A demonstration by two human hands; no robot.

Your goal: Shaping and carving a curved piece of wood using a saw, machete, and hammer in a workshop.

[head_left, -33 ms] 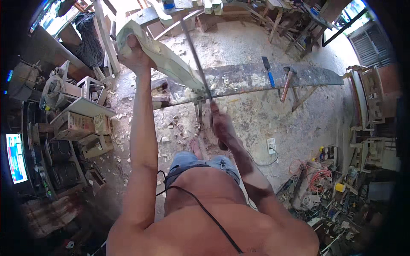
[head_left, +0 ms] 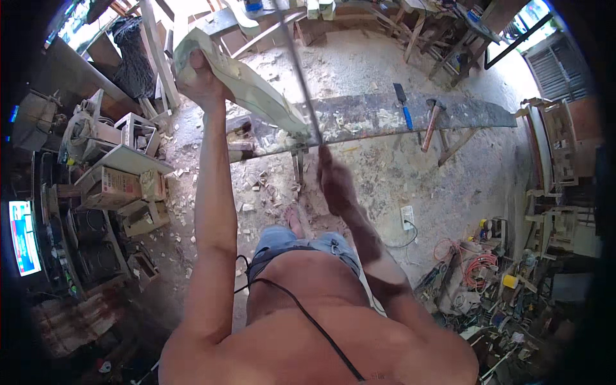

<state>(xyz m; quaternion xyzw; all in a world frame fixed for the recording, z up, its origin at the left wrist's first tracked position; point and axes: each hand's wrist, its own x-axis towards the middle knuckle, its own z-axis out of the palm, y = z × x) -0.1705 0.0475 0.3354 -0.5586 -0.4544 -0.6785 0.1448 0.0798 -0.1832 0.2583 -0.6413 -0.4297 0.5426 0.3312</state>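
Note:
My left hand [head_left: 204, 86] is closed around the upper end of a long, pale, curved piece of wood [head_left: 260, 93]. The wood stands tilted, its lower end resting on the plank bench [head_left: 359, 119]. In my right hand [head_left: 337, 186] is the handle of a long, narrow metal-bladed tool [head_left: 296, 67], slightly blurred. Its blade points away from me, crossing close to the wood's lower end; I cannot tell whether they touch. Farther right on the bench lie a wide chisel with a blue handle [head_left: 407, 117] and a hammer [head_left: 432, 125] with a wooden handle.
Wood chips [head_left: 249, 208] litter the bench and floor. Boxes and wooden frames [head_left: 115, 186] stack up at the left, near a lit screen [head_left: 24, 237]. A white socket box with a cord [head_left: 408, 218] and coiled orange cable [head_left: 480, 271] lie to the right, beside piled clutter.
My right hand and the bladed tool have shifted slightly away from me. My left hand and the wood look almost unmoved.

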